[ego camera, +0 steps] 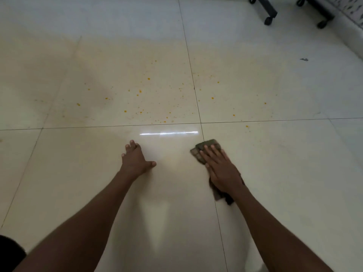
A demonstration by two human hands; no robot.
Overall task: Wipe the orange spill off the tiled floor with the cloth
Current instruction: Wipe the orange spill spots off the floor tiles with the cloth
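Orange droplets (148, 78) lie scattered over the pale glossy tiled floor (78, 173), mostly on the far tiles beyond the grout line, with a few to the right. My right hand (221, 168) presses flat, fingers spread, on a dark brownish cloth (208, 144) on the near right tile; the cloth shows ahead of my fingertips and behind my wrist. My left hand (135, 159) rests on the floor to the left, fingers spread, holding nothing. Both hands sit nearer to me than the main spatter.
Black chair legs with castor wheels (268, 20) stand at the far right, a second castor (322, 23) beside them. A small dark scrap (304, 59) lies on the right tile. A wall edge runs along the far right. A light's reflection streaks the floor.
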